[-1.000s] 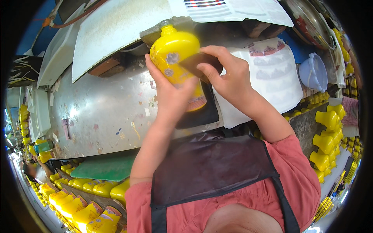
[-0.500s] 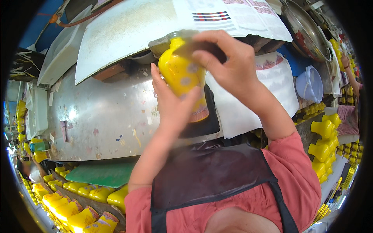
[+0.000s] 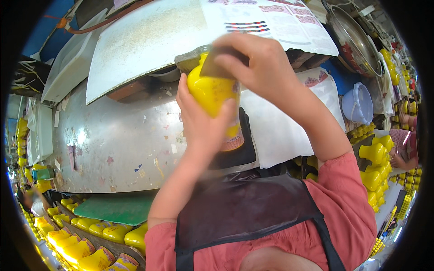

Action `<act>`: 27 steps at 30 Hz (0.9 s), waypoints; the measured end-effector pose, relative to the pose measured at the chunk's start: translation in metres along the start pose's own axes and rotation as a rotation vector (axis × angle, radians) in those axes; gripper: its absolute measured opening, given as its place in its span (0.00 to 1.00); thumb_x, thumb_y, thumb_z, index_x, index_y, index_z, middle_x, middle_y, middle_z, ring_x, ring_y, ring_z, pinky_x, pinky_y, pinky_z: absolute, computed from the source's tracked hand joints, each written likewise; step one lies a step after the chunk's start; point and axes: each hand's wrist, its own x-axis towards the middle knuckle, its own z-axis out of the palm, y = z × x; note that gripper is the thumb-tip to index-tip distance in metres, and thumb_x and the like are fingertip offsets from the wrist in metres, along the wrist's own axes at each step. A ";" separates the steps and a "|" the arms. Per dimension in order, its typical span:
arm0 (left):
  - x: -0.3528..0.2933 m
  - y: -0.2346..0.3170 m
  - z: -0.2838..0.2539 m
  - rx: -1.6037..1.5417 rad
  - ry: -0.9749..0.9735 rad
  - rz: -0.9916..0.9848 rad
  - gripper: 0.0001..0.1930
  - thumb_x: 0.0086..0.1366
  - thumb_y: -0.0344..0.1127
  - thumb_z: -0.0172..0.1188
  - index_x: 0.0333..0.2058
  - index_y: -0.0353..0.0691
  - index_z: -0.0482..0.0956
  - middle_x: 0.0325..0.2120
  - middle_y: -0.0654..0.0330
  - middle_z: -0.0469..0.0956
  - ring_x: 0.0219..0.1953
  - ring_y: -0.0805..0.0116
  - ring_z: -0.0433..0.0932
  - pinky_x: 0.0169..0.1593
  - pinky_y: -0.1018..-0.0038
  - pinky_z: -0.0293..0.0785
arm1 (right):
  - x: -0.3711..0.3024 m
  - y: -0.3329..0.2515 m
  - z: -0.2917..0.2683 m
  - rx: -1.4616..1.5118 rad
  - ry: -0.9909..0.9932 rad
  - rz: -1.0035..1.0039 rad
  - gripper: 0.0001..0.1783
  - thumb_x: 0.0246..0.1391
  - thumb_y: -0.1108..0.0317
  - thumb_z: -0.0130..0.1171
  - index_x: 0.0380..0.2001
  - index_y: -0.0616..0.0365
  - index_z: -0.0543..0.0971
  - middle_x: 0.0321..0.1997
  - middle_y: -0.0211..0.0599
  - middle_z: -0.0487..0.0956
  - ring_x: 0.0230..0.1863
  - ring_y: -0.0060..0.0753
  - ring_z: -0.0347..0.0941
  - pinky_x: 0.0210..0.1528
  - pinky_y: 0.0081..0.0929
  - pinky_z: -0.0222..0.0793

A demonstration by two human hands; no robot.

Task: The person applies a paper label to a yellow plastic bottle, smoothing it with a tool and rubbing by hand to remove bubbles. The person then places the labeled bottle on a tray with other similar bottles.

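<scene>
A glossy yellow vase [image 3: 205, 92] with a patterned band round its base stands tilted on a black cloth [image 3: 239, 158]. My left hand [image 3: 201, 124] is wrapped round its body, thumb on the near side and fingers on the far left. In my right hand [image 3: 260, 58] a dark, flat scraper-like piece [image 3: 214, 67] is pinched between thumb and fingers. Its flat side lies over the vase's shoulder, just below the neck, and hides part of it. Faint purple printed motifs show at the vase's right side, partly blurred.
A metal worktop [image 3: 122, 135] with paper scraps stretches left. White sheets [image 3: 280, 126] lie to the right, beside a lavender bucket [image 3: 357, 104]. A raised white board [image 3: 144, 40] spans the back. Rows of yellow vases [image 3: 77, 248] stand low left, more [image 3: 375, 167] at right.
The dark scraper-like piece has moved onto the vase's shoulder, toward the left. The round motifs that faced me are now mostly out of sight. My left hand keeps its grip.
</scene>
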 end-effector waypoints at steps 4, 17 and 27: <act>0.012 -0.007 0.003 -0.105 0.014 -0.038 0.48 0.60 0.50 0.67 0.70 0.34 0.52 0.62 0.41 0.62 0.64 0.41 0.65 0.67 0.52 0.61 | 0.014 0.017 0.008 0.013 -0.069 0.053 0.10 0.57 0.68 0.65 0.40 0.59 0.84 0.33 0.43 0.86 0.33 0.40 0.85 0.39 0.28 0.80; 0.000 -0.021 -0.016 -0.148 -0.205 0.049 0.53 0.61 0.46 0.66 0.74 0.32 0.40 0.69 0.35 0.54 0.69 0.39 0.61 0.71 0.53 0.58 | 0.003 0.013 0.008 0.002 0.014 0.112 0.13 0.60 0.68 0.66 0.47 0.58 0.84 0.40 0.39 0.86 0.40 0.32 0.85 0.43 0.25 0.80; 0.004 -0.050 -0.029 -0.602 -0.391 0.023 0.45 0.71 0.35 0.58 0.77 0.48 0.37 0.74 0.53 0.53 0.73 0.58 0.58 0.73 0.62 0.57 | -0.056 -0.013 0.005 -0.154 0.246 -0.318 0.15 0.41 0.76 0.68 0.36 0.49 0.85 0.34 0.34 0.82 0.31 0.35 0.80 0.33 0.24 0.75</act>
